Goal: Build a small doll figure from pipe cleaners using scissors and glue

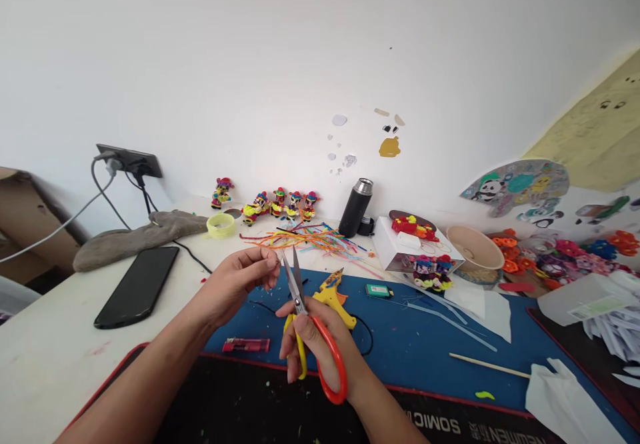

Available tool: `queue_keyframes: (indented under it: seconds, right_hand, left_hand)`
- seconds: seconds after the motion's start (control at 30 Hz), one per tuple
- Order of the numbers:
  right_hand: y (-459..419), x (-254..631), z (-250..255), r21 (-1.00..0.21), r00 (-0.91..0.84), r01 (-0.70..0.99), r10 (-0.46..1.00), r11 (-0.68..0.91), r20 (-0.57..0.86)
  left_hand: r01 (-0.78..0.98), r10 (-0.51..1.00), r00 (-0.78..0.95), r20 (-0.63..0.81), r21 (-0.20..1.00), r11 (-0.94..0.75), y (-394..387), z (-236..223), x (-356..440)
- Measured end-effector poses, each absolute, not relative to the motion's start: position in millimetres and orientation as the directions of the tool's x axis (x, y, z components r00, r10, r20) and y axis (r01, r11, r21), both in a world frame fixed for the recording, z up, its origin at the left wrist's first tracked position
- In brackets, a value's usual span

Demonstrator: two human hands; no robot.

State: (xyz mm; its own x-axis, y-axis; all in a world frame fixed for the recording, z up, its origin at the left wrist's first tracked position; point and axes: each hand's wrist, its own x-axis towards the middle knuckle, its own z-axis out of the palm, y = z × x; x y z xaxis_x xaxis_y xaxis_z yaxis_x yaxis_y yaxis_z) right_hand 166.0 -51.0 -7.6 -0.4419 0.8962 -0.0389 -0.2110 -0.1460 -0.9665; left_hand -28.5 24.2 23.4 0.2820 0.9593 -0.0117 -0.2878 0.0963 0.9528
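My right hand [320,337] grips a pair of scissors [299,304] with one red and one yellow handle. The blades point up and away and stand slightly apart. Beside their tips, my left hand [255,271] is closed in a pinch. What lies between its fingertips is too small to make out. Behind my right hand, a yellow glue gun [331,295] rests on the blue mat [400,337]. A pink lighter [246,345] lies below my left hand. Farther back is a loose pile of coloured pipe cleaners [310,239].
Several small colourful figurines [279,203] line the wall. A black flask [356,208] stands beside a white box [417,251]. On the left lies a phone [137,287]; on the right are a glue stick [453,324], a wooden stick [487,365] and crumpled tissue [570,401].
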Motion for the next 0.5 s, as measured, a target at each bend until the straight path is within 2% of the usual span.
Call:
queue_keyframes:
  seconds: [0.5]
  right_hand:
    - [-55, 163, 1, -0.980, -0.370, -0.092, 0.920, -0.175, -0.130]
  left_hand:
    - [-0.245, 0.942, 0.331, -0.051, 0.960, 0.138, 20, 25, -25]
